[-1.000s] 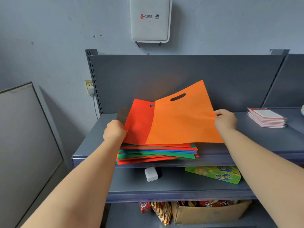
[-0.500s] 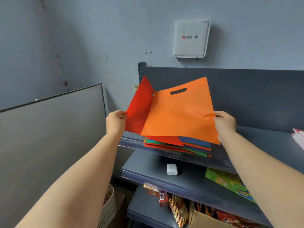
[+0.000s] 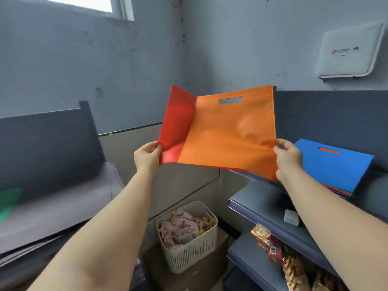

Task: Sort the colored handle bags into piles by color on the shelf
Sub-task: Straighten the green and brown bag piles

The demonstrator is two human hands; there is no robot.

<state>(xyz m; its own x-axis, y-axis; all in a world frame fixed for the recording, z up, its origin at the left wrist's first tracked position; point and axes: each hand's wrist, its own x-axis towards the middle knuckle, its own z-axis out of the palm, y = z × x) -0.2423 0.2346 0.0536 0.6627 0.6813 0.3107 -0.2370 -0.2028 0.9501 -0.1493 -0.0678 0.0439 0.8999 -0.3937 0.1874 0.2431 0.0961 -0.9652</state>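
Left hand (image 3: 147,157) pinches red bag (image 3: 177,127) — right hand (image 3: 288,159), orange bag (image 3: 228,135).

- Left hand (image 3: 147,156): bare, no glove, no ring or other jewellery visible.
- Right hand (image 3: 288,159): bare, likewise unadorned.
- Both forearms: bare along their whole visible length; no sleeve, watch or strap visible.
- Fingernails: short, unpainted where visible.

Matt cloth-like orange bag (image 3: 228,135), matt cloth-like red bag (image 3: 177,124), ribbed plastic basket (image 3: 189,250), matt grey shelf (image 3: 258,208)
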